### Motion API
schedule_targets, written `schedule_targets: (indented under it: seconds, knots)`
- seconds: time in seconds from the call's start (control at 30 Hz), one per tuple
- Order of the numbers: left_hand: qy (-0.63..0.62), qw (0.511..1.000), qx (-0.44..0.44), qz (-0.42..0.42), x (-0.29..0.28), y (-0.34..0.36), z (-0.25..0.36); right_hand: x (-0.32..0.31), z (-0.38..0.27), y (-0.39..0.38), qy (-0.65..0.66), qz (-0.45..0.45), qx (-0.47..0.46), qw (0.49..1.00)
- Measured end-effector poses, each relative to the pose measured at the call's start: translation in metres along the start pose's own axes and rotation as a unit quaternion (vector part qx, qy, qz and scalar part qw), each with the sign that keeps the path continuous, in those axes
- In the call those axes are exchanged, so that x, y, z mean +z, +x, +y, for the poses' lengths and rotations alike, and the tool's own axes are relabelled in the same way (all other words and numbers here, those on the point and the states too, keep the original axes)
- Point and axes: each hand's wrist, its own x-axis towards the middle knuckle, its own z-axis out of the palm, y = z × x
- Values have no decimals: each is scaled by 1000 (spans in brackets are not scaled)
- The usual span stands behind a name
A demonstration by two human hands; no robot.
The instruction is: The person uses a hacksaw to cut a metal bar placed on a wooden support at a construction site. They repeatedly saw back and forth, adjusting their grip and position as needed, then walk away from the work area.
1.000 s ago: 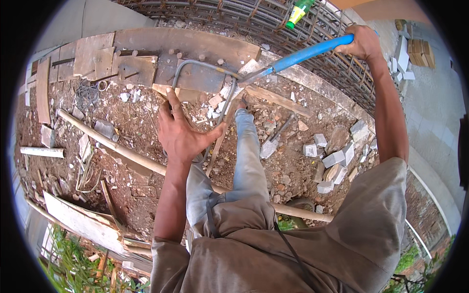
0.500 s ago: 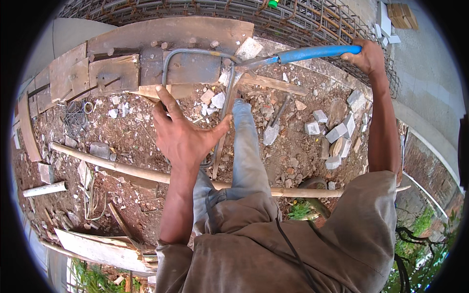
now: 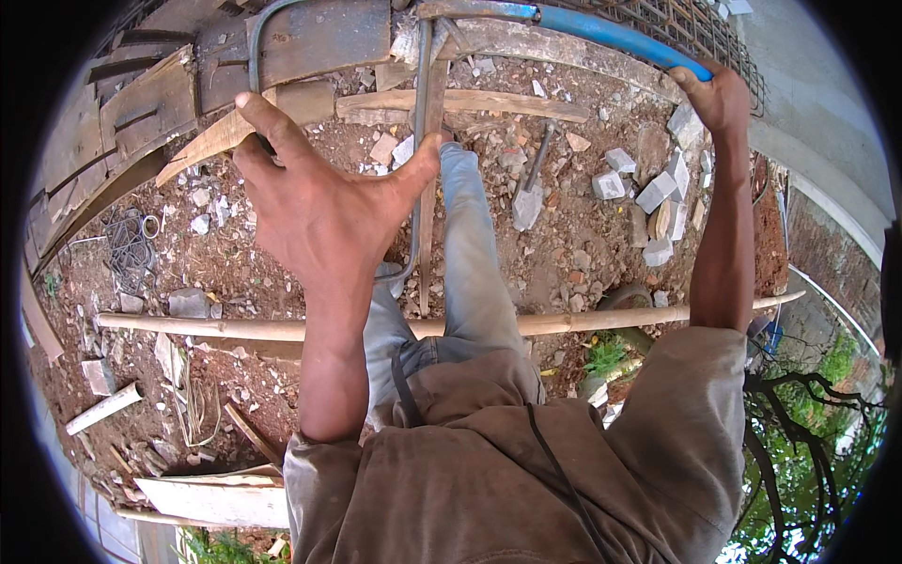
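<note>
My left hand (image 3: 319, 202) spans a steel rod (image 3: 420, 122) bent into a loop. Its thumb lies against the loop's right side, and its fingers reach over the left side; the palm and wrist hide part of the loop. My right hand (image 3: 719, 99), arm stretched out, is closed round the end of a lever with a blue sleeve (image 3: 615, 36). The lever's bare metal end (image 3: 479, 9) meets the rod near a wooden post (image 3: 435, 94) at the top of the view. The loop's top is partly cut off.
Rusty metal sheets (image 3: 324, 42) and boards lie at upper left, a rebar cage (image 3: 691, 28) at upper right. A long bamboo pole (image 3: 583, 321) crosses by my legs. A hammer (image 3: 536, 174) and grey block pieces (image 3: 658, 193) lie on the rubble-strewn ground (image 3: 526, 263).
The view has tilted, so the boards, rod and lever sit higher in the picture. Both hands keep their places on the rod and the lever.
</note>
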Motion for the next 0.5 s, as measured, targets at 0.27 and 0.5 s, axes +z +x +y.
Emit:
schedule_targets:
  seconds: [0.27,0.5]
  knots:
    - [-23,999,-36,-27,-2,-4,2,22,-27,-58,41,92,102,990]
    - [-38,998,-40,-29,-10,-2,1,-14,-27,-33,31,25,57,998]
